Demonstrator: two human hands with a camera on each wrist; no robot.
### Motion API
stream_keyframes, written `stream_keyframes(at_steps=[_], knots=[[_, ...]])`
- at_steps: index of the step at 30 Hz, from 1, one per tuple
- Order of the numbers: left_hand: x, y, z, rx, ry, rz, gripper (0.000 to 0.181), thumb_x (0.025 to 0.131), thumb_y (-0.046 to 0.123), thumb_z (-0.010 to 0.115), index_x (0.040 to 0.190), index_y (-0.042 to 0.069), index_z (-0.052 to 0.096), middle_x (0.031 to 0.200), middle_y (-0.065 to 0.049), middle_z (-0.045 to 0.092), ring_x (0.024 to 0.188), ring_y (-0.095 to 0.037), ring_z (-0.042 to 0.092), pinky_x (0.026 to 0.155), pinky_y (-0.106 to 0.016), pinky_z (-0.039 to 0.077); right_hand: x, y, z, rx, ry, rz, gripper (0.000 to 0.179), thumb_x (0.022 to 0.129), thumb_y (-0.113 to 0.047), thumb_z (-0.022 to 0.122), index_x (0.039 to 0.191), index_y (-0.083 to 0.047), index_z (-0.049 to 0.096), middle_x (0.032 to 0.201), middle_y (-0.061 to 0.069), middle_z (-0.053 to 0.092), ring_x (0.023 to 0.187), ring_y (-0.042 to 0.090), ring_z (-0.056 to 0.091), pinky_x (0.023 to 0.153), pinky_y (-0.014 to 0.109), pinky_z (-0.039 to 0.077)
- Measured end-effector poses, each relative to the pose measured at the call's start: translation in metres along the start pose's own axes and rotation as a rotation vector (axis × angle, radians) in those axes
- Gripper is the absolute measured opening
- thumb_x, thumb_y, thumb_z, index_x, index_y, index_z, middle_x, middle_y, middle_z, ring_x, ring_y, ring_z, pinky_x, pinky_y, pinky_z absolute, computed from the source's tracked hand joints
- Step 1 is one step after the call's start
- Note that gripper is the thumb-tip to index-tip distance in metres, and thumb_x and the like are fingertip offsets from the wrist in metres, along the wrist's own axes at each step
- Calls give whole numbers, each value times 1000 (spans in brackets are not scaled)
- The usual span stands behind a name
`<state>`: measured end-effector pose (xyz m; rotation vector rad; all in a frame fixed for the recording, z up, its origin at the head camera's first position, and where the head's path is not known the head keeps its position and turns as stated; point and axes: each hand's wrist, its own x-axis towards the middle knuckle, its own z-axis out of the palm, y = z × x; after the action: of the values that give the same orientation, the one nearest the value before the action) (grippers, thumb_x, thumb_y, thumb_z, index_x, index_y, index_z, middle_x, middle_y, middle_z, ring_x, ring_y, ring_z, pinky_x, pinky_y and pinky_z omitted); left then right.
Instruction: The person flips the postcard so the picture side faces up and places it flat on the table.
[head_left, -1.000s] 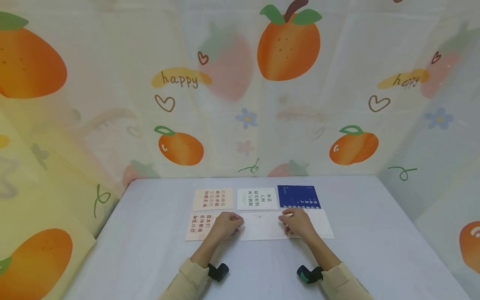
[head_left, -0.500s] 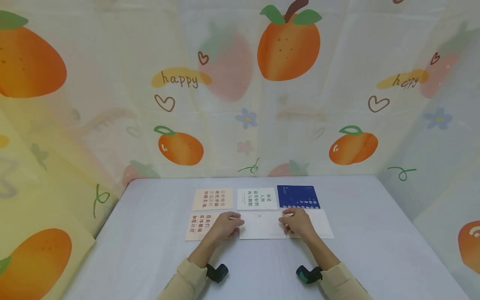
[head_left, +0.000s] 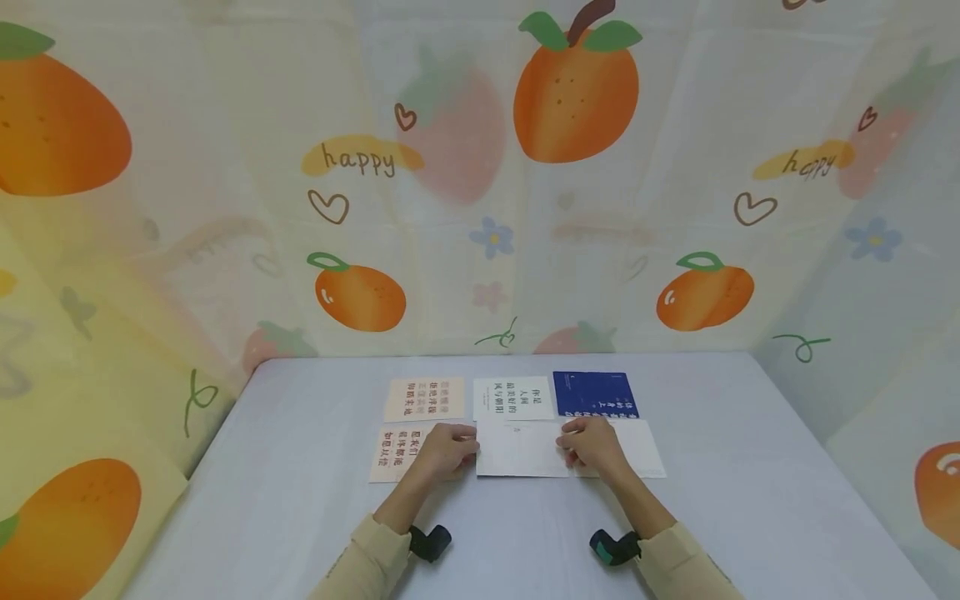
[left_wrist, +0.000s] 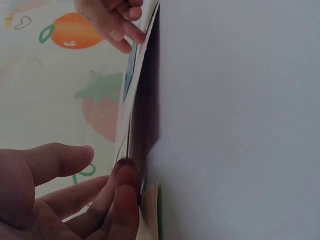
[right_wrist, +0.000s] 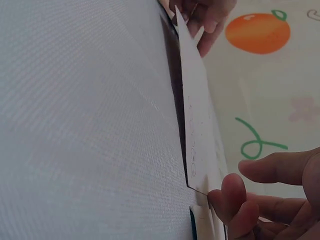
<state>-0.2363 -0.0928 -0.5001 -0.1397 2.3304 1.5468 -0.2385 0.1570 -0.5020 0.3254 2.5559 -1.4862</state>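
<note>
So the middle front card (head_left: pixel 522 450) is sitting between both hands, its near edge hovering off the table (head_left: pixel 517 533) with dark shadow showing underneath. The left hand (head_left: pixel 444 451) is touching one short end and the right hand (head_left: pixel 592 446) the other, fingertips at the edges, thumbs standing away, so neither is clenching. Me, I'd be keeping both ends level, pressing lightly so it isn't bowing, and watching the front right card (head_left: pixel 639 447), since the right hand is partly covering it.

Counting up, six cards are making two rows of three: two beige (back left card (head_left: pixel 425 398), front left card (head_left: pixel 393 450)), one white with writing (head_left: pixel 517 398), one blue card (head_left: pixel 596 392), two mostly blank ones up front. Two hands are showing, plus one table.
</note>
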Motion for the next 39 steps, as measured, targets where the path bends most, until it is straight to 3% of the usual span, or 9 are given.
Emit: stream_keyframes(at_steps=[13, 24, 39], knots=[[8, -4, -2, 102, 62, 23, 36, 86, 6, 65, 121, -4, 62, 68, -7, 66, 58, -13, 61, 52, -20, 48, 6, -3, 0, -61, -38, -12, 20, 84, -7, 69, 100, 5, 71, 63, 6, 64, 50, 13, 55, 48, 22, 41], [10, -6, -2, 43, 39, -56, 26, 88, 7, 65, 111, -3, 66, 71, -8, 65, 60, -14, 61, 53, -20, 50, 8, 0, 0, -58, -42, -6, 12, 82, -2, 67, 91, 6, 72, 55, 4, 59, 46, 11, 51, 44, 19, 40], [10, -8, -1, 52, 125, 19, 14, 86, 10, 66, 97, 2, 68, 78, -8, 66, 66, -16, 61, 57, -23, 49, 13, 5, 1, -6, 18, -20, 13, 83, -4, 69, 92, 5, 72, 61, 5, 63, 48, 12, 54, 48, 22, 41]])
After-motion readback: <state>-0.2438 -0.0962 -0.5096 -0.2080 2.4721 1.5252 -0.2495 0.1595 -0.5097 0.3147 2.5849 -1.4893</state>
